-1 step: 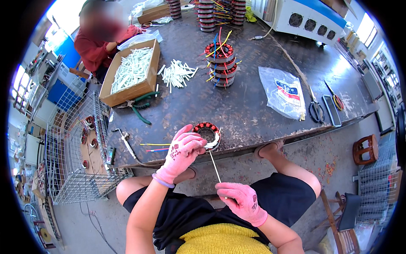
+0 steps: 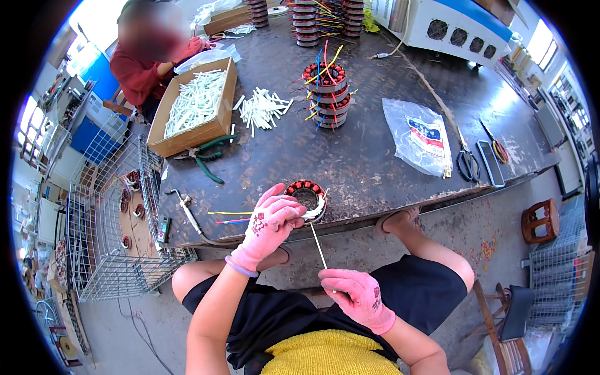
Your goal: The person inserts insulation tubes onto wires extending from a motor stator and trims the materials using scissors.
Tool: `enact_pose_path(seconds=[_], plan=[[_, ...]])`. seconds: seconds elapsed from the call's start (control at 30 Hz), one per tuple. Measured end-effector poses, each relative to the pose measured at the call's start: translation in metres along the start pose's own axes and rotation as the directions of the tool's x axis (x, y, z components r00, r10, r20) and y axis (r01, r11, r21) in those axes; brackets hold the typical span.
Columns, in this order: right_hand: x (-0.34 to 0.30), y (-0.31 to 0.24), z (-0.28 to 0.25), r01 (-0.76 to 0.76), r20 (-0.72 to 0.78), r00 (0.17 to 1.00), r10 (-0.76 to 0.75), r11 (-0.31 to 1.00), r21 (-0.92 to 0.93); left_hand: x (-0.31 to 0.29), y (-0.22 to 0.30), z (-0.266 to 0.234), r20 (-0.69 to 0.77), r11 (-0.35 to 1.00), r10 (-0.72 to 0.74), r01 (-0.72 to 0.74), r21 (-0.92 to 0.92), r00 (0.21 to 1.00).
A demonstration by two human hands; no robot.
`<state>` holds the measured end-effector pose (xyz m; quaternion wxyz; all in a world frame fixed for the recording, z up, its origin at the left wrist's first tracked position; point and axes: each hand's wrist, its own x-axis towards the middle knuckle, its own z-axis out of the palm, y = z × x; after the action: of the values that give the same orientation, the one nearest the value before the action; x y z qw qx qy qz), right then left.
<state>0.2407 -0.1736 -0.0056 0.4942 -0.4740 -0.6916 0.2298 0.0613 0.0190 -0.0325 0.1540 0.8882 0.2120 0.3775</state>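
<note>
A ring-shaped motor stator (image 2: pixel 305 185) with red-wound coils lies at the near edge of the dark table. My left hand (image 2: pixel 272 220), in a pink glove, holds its near left rim, fingers bent over white material there. Yellow, red and blue lead wires (image 2: pixel 229 217) stick out to the left past this hand. From the stator's near side a thin white cord (image 2: pixel 318 245) runs straight down to my right hand (image 2: pixel 356 296). That hand, also in a pink glove, is closed around the cord's lower end, over my lap.
A stack of stators (image 2: pixel 328 103) stands beyond. To the left are a cardboard box (image 2: pixel 226 103) of white tubes, loose tubes (image 2: pixel 262 110), green-handled pliers (image 2: pixel 209 159) and a torch-like tool (image 2: pixel 189 215). A plastic bag (image 2: pixel 415 137), scissors (image 2: pixel 467 164) and phone (image 2: pixel 490 164) lie right. A co-worker sits far left.
</note>
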Motion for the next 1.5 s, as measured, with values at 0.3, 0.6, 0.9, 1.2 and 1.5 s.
enact_pose_path(seconds=[0.3, 0.6, 0.9, 1.2, 1.5], plan=[[0.004, 0.007, 0.01, -0.091, 0.01, 0.996, 0.09, 0.996, 0.008, -0.006, 0.003, -0.001, 0.023, 0.999, -0.039, 0.04, -0.03, 0.999], [0.032, 0.045, 0.032, -0.318, -0.032, 0.941, 0.336, 0.914, 0.251, -0.004, 0.012, 0.002, 0.089, 0.973, -0.207, 0.196, 0.122, 0.974], [0.043, 0.056, 0.039, -0.541, 0.096, 0.812, 0.576, 0.68, 0.495, -0.005, 0.007, 0.001, 0.139, 0.979, -0.199, 0.191, 0.072, 0.97], [0.047, 0.056, 0.041, -0.543, 0.167, 0.769, 0.617, 0.494, 0.679, -0.009, 0.005, 0.008, 0.025, 0.994, -0.064, 0.066, -0.092, 0.998], [0.047, 0.049, 0.041, -0.497, 0.127, 0.803, 0.582, 0.538, 0.681, -0.011, 0.003, 0.011, -0.004, 0.995, -0.046, 0.046, -0.09, 0.999]])
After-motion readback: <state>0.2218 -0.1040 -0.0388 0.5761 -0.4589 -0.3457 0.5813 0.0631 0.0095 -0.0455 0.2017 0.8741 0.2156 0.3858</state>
